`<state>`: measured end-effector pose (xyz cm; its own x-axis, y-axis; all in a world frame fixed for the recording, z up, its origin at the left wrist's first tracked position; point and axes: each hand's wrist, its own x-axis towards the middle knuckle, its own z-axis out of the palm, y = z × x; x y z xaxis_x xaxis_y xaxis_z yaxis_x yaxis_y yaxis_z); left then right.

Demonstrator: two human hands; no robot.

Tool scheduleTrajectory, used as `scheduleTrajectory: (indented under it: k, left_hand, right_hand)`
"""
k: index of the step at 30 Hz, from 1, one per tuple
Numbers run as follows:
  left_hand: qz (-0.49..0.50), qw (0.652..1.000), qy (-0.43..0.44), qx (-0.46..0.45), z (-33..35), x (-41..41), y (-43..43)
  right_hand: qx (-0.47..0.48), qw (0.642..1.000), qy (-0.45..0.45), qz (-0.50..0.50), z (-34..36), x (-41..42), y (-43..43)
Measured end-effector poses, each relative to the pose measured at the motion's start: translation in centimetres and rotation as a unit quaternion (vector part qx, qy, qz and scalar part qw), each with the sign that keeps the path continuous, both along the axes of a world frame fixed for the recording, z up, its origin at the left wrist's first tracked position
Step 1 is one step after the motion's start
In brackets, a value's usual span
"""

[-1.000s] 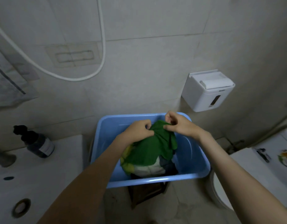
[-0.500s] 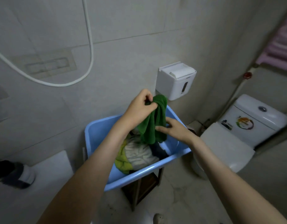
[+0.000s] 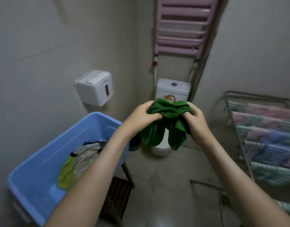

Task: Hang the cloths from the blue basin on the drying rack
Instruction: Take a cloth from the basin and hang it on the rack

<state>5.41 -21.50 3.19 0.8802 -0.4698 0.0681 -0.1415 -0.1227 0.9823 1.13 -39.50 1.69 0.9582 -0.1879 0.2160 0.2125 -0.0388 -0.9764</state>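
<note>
So the drying rack (image 3: 238, 138) sits at the right edge of the frame, and the blue basin (image 3: 34, 169) is lower left. The green cloth (image 3: 165, 122) hangs bunched mid-frame, with the left hand (image 3: 141, 117) and right hand (image 3: 196, 118) both gripping its top. The right hand's nearer the rack, so I'd guess it swings rightward.

A white toilet (image 3: 173, 90) stands under a pink radiator (image 3: 180, 38), beside a wall-mounted white box (image 3: 94, 88).
</note>
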Motion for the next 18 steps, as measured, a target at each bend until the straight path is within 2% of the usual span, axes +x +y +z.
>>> scheduleTrajectory:
  k: [5,11,14,18]
  left_hand:
    - [-0.092,0.994,0.02,-0.05,-0.2,-3.8,-8.0]
    - [-0.228,0.973,0.029,0.005,-0.9,-11.7,-16.9]
    - [-0.324,0.945,0.029,0.04,-1.0,-15.4,-21.2]
    - [-0.448,0.886,0.081,0.091,-1.1,-19.9,-26.0]
  right_hand:
    - [-0.028,0.993,0.012,-0.113,-1.3,-7.3,-7.2]
    - [-0.015,0.963,-0.004,-0.269,-1.7,-19.1,-14.6]
    - [-0.009,0.935,-0.022,-0.354,-1.6,-25.1,-17.7]
    - [0.02,0.902,-0.025,-0.431,-1.8,-31.5,-20.4]
